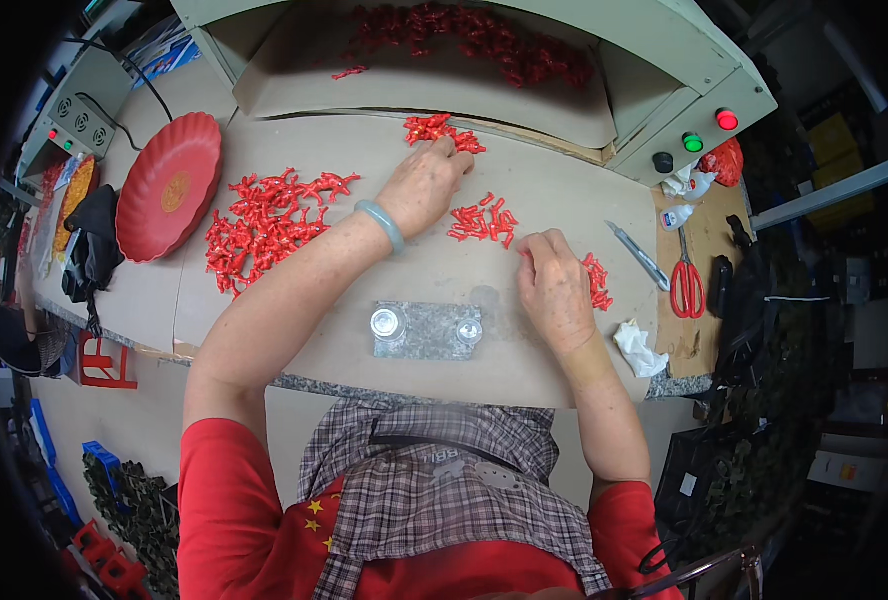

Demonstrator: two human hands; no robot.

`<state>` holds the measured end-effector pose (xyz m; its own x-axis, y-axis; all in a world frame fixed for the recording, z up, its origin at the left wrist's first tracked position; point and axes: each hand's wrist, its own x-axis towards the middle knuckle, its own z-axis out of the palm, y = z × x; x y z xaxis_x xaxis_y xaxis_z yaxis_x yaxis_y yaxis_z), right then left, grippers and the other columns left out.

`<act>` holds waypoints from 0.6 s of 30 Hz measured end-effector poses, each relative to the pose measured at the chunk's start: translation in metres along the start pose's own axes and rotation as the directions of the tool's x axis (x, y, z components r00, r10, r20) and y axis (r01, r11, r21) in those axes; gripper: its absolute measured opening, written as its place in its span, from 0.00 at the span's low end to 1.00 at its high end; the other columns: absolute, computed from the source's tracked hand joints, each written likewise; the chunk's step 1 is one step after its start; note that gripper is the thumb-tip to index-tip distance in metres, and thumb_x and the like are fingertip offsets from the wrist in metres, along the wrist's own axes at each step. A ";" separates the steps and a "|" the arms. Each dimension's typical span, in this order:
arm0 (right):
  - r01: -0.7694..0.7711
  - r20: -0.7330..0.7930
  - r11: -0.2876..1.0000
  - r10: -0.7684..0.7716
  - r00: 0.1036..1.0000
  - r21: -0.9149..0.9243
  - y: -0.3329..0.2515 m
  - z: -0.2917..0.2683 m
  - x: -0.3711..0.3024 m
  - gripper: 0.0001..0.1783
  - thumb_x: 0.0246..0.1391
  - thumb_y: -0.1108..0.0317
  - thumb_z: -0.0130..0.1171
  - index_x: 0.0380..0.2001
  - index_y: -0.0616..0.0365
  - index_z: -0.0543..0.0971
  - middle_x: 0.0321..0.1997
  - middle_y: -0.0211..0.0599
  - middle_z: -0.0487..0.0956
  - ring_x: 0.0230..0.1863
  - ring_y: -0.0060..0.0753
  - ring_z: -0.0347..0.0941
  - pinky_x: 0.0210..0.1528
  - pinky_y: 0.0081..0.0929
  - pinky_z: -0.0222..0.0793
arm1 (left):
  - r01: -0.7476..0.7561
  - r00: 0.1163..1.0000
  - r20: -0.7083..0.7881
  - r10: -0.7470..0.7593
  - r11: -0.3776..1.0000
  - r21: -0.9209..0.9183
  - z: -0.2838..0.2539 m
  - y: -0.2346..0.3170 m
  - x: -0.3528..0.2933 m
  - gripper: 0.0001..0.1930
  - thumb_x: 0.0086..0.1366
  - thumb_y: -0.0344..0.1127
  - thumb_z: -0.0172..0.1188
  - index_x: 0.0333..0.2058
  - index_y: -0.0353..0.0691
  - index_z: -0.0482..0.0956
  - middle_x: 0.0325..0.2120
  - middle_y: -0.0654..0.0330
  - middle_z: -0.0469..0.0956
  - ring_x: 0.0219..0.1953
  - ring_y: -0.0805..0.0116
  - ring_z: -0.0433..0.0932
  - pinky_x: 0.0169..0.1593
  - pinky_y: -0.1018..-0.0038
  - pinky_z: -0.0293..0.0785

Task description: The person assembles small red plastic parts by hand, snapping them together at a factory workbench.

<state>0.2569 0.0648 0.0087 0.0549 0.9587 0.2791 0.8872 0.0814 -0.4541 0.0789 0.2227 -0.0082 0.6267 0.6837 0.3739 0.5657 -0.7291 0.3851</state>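
Note:
My left hand, a pale bangle on its wrist, reaches to a small heap of shiny red figure pieces near the machine's opening. Its fingers are bent together at the heap's near edge; what they hold is hidden. My right hand is curled with thumb and fingertips drawn together; anything between them is too small to make out. To its left lies a cluster of small red pieces, and more red pieces show beside its right edge. A metal plate with two round knobs lies between my forearms.
A larger heap of red figures and a red scalloped dish are at left. The machine stands behind, with red pieces inside. Rightward lie a utility knife, red-handled scissors, a small bottle and crumpled tissue.

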 end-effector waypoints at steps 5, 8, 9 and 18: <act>0.137 -0.032 0.990 -0.137 0.990 -0.007 0.005 -0.004 0.001 0.06 0.52 0.81 0.56 0.34 0.64 0.77 0.36 0.47 0.75 0.35 0.54 0.77 0.38 0.45 0.77 | 0.035 0.997 -0.069 -0.041 0.996 -0.081 -0.015 -0.008 -0.005 0.15 0.57 0.21 0.61 0.44 0.35 0.79 0.39 0.49 0.77 0.43 0.49 0.77 0.49 0.63 0.76; 0.106 0.010 0.994 -0.106 0.994 0.021 0.010 -0.007 -0.004 0.06 0.52 0.81 0.57 0.34 0.65 0.78 0.36 0.47 0.76 0.34 0.55 0.77 0.37 0.45 0.77 | 0.055 0.995 -0.067 -0.075 0.965 -0.257 -0.060 0.021 -0.021 0.14 0.59 0.21 0.60 0.45 0.34 0.79 0.40 0.53 0.78 0.41 0.58 0.78 0.47 0.69 0.77; 0.098 0.011 0.995 -0.099 0.995 0.020 0.010 -0.008 -0.006 0.06 0.52 0.81 0.57 0.34 0.65 0.78 0.36 0.47 0.76 0.34 0.55 0.77 0.37 0.45 0.77 | 0.054 0.995 -0.062 -0.072 0.964 -0.261 -0.071 0.032 -0.028 0.14 0.59 0.21 0.60 0.45 0.34 0.79 0.40 0.53 0.78 0.41 0.58 0.78 0.47 0.69 0.77; -0.419 0.403 0.477 0.143 0.904 0.772 -0.031 -0.039 -0.049 0.05 0.63 0.77 0.55 0.41 0.64 0.77 0.36 0.33 0.81 0.30 0.14 0.74 0.31 0.18 0.71 | 0.360 0.922 0.306 -0.239 0.233 -0.903 -0.103 0.129 -0.154 0.12 0.67 0.23 0.55 0.48 0.34 0.71 0.38 0.59 0.75 0.33 0.78 0.74 0.36 0.82 0.72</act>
<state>0.2446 0.0050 0.0421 -0.0078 0.9882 -0.1533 0.0464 -0.1528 -0.9872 0.0003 0.0264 0.0705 0.6059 0.7955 -0.0057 -0.1262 0.1031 0.9866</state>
